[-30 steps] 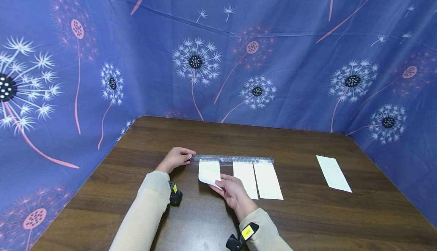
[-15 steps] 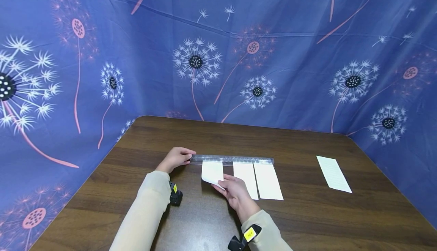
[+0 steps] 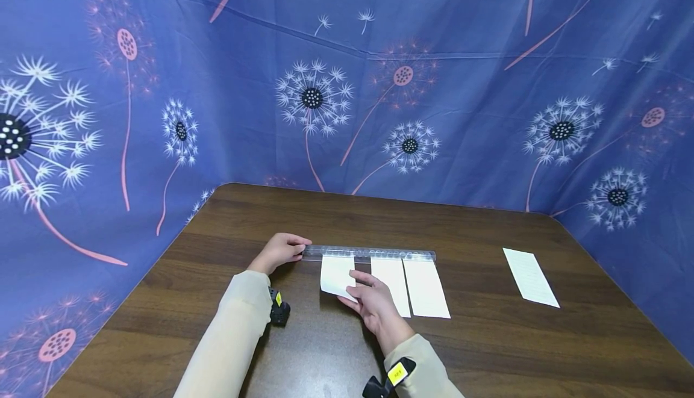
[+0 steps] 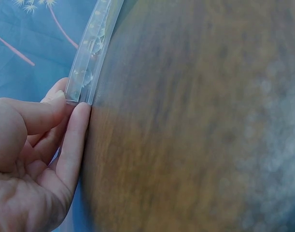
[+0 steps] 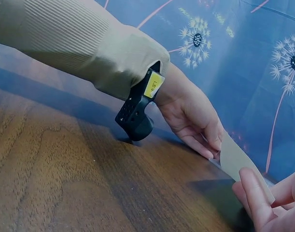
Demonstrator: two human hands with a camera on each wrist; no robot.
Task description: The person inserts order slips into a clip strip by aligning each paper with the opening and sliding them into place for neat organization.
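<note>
A long clear plastic strip (image 3: 396, 254) lies across the middle of the table, with rounded clear shapes along it. At its left end, my left hand (image 3: 279, 252) pinches it; the left wrist view shows the thumb and fingers around the end of the strip (image 4: 89, 58). My right hand (image 3: 374, 306) pinches the lower right corner of a white paper card (image 3: 336, 273). That card's top edge meets the strip, and its lower part is lifted and curved in the right wrist view. Two more white cards, a middle one (image 3: 386, 274) and a right one (image 3: 425, 289), hang side by side from the strip.
A separate white card (image 3: 531, 277) with faint lines lies on the right part of the brown wooden table (image 3: 477, 350). Behind and beside the table hangs a blue cloth (image 3: 244, 85) with a dandelion print.
The held card has shifted slightly right along the strip, together with my right hand. One right finger has lifted a little over the card. My left hand stays at the strip's end.
</note>
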